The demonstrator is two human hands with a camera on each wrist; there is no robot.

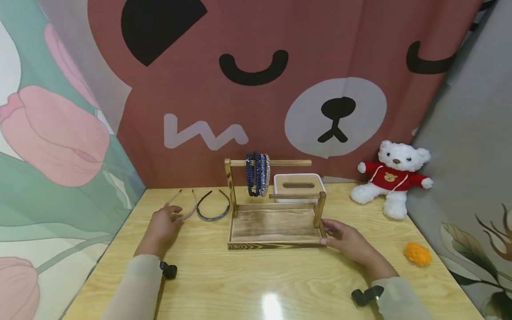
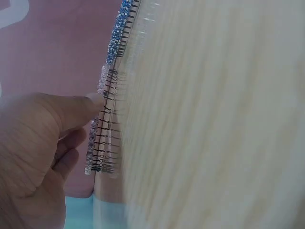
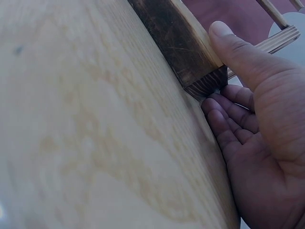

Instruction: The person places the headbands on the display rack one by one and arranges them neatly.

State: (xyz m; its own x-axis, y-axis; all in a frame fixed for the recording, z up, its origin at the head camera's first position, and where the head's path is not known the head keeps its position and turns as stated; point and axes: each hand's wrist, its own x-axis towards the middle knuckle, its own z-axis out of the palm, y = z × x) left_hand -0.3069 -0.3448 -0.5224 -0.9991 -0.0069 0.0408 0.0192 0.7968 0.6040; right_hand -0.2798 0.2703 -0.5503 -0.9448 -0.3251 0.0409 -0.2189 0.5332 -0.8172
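A pale pink beaded headband (image 1: pixel 188 215) lies on the table at the left. My left hand (image 1: pixel 162 226) pinches its near left part; in the left wrist view the thumb meets the pink beads (image 2: pixel 90 143), above a row of dark comb teeth. Beside it lies a blue-grey glittery headband (image 1: pixel 213 218). My right hand (image 1: pixel 348 242) grips the right front corner of a wooden stand (image 1: pixel 276 245), thumb along its top edge and fingers curled at the side. Several headbands (image 1: pixel 256 175), dark blue to pale pink, hang from the stand's upper bar.
Behind the stand sits a white tissue box (image 1: pixel 323 182) with a wooden lid. A white teddy bear (image 1: pixel 394 178) in a red sweater sits at the back right. An orange fluffy ball (image 1: pixel 418 254) lies near the table's right edge. A patterned curtain (image 1: pixel 256 102) hangs behind.
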